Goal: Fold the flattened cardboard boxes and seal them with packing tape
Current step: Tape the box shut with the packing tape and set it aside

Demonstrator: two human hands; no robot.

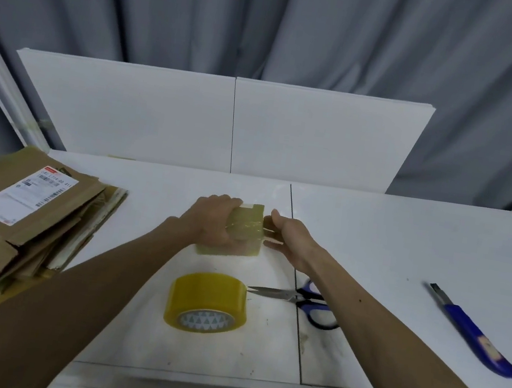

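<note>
A small folded cardboard box (244,230), glossy with clear tape, stands on the white table (389,245) at the centre. My left hand (211,220) lies over its top and left side and holds it. My right hand (288,236) presses flat against its right side, fingers on the tape there. A roll of yellowish packing tape (206,300) lies on the table just in front of the box. A stack of flattened cardboard boxes (13,225) with a white shipping label rests at the left edge.
Scissors (302,300) with blue handles lie right of the tape roll, partly under my right forearm. A blue utility knife (475,333) lies at the right. White boards (225,123) stand behind the table, before a grey curtain.
</note>
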